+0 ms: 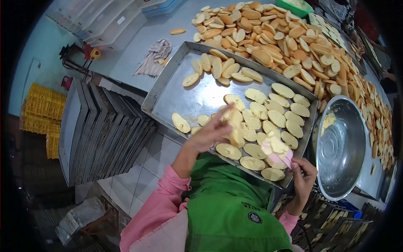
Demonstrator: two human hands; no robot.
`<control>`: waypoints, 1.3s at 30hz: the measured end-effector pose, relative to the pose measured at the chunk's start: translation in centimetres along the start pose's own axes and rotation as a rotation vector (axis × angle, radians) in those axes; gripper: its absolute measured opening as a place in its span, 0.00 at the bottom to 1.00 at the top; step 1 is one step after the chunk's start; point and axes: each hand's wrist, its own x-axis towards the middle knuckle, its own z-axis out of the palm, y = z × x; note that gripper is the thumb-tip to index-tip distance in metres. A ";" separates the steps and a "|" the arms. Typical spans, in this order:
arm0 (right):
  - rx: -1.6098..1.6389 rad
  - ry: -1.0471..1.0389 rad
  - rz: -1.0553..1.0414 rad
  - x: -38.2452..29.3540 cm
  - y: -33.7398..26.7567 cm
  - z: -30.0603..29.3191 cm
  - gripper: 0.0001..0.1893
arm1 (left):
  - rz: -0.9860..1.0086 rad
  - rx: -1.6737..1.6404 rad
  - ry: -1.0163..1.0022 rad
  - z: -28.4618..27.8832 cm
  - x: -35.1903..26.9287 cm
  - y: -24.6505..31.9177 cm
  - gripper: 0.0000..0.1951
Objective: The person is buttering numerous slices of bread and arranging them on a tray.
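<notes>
In my right hand (302,176) is a pink plastic scraper (287,158) loaded with pale yellow cream (278,145). It hangs over the right front part of a metal baking tray (170,74). My left hand (210,132), blurred, reaches over the tray with fingers spread. A blurred bread slice (235,129) is at its fingertips; whether they grip it is unclear. Cream-coated oval slices (277,118) lie in rows across the tray's right part. Plain slices (217,67) are heaped along its far side. One coated slice (181,123) lies near the front left edge.
A large pile of bread slices (252,31) covers the table beyond the tray. To the right stands a steel bowl (341,154) with some cream inside. A crumpled cloth (156,58) lies left. Stacked trays (100,135) stand on the left; a person's hand (359,45) shows far right.
</notes>
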 end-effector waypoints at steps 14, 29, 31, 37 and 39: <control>0.122 0.056 0.135 -0.3 1.3 0.0 0.08 | -0.165 0.690 0.222 -18.5 -0.8 5.3 0.35; 0.088 0.068 0.167 -0.4 1.3 -0.2 0.08 | -0.112 1.203 0.100 -21.0 2.6 5.2 0.17; 0.067 0.111 0.144 -0.7 0.7 -0.8 0.08 | -0.015 1.386 0.424 -20.7 5.0 5.6 0.17; -0.570 0.410 -0.084 1.7 -1.6 -8.7 0.07 | 0.367 1.822 0.486 -25.3 10.4 5.7 0.21; -0.806 0.529 -0.071 2.8 -1.3 -13.2 0.08 | 0.308 1.615 0.399 -23.8 11.1 6.2 0.21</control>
